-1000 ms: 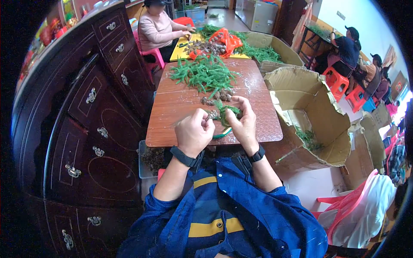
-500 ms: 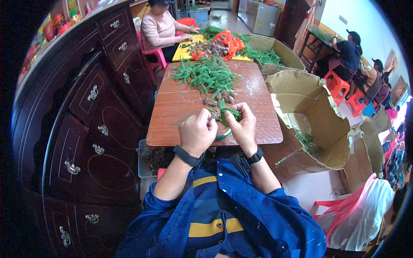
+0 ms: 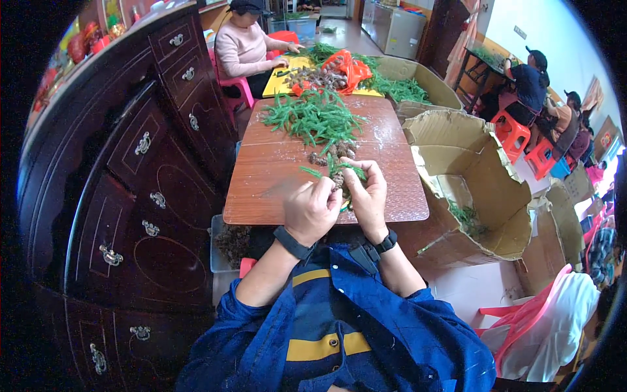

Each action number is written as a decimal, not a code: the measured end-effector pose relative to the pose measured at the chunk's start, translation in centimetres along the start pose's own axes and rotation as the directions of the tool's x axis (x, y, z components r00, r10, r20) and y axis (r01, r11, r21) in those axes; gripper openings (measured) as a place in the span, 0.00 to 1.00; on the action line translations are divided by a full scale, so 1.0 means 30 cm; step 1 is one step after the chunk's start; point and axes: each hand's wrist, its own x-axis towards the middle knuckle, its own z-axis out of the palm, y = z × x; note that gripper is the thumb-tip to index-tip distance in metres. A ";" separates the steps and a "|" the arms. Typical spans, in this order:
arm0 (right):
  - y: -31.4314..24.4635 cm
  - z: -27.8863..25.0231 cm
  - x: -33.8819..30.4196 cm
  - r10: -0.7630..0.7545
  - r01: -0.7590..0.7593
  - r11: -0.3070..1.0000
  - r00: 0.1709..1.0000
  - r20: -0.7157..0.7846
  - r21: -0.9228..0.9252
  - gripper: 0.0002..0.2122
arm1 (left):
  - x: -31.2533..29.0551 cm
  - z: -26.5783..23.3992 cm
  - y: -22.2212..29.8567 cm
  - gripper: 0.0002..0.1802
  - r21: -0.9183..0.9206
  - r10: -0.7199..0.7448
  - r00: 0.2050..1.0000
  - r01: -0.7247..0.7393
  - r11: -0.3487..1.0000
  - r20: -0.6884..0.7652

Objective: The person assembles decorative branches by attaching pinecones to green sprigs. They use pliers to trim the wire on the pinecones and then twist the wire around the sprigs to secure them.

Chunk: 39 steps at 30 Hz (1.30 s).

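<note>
I find a pine cone (image 3: 337,181) in the fingers over the worktop (image 3: 261,196), close to its near edge and about midway across. The cone's long axis seems to point away from the wearer, toward the worktop's far edge, though fingers cover part of it. Green sprigs (image 3: 357,172) fan out to either side of its far end. Neither hand is clearly nearer: the left hand (image 3: 312,208) is curled, thumb and forefinger closed on the cone's near left side, its outline blurred to me; the right hand (image 3: 368,196) pinches the sprigs narrowly along the right side.

Under the fingers, at the worktop's near edge, I catch a green curved piece, mostly hidden. Loose pine cones (image 3: 318,159) lie just past the hands, and a green sprig pile (image 3: 313,117) spreads toward the worktop's far edge. A torn cardboard box (image 3: 428,153) stands at the worktop's right; beyond its far edge I see a red plastic bag (image 3: 356,68) and a seated co-worker (image 3: 243,46).
</note>
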 end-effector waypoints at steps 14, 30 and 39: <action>-0.014 0.010 -0.005 -0.006 -0.004 0.994 0.996 0.087 0.110 0.08 | -0.017 0.027 -0.015 0.10 -0.700 -0.428 0.894 0.392 0.598 0.135; -0.007 -0.019 0.008 0.144 -0.180 0.971 0.967 0.210 0.160 0.06 | -0.020 0.033 -0.016 0.14 -0.401 -0.282 0.959 0.267 0.876 0.024; -0.033 -0.008 0.008 0.247 -0.299 0.920 0.944 0.218 0.252 0.08 | -0.019 0.024 -0.015 0.14 -0.306 -0.204 0.979 0.187 0.933 -0.024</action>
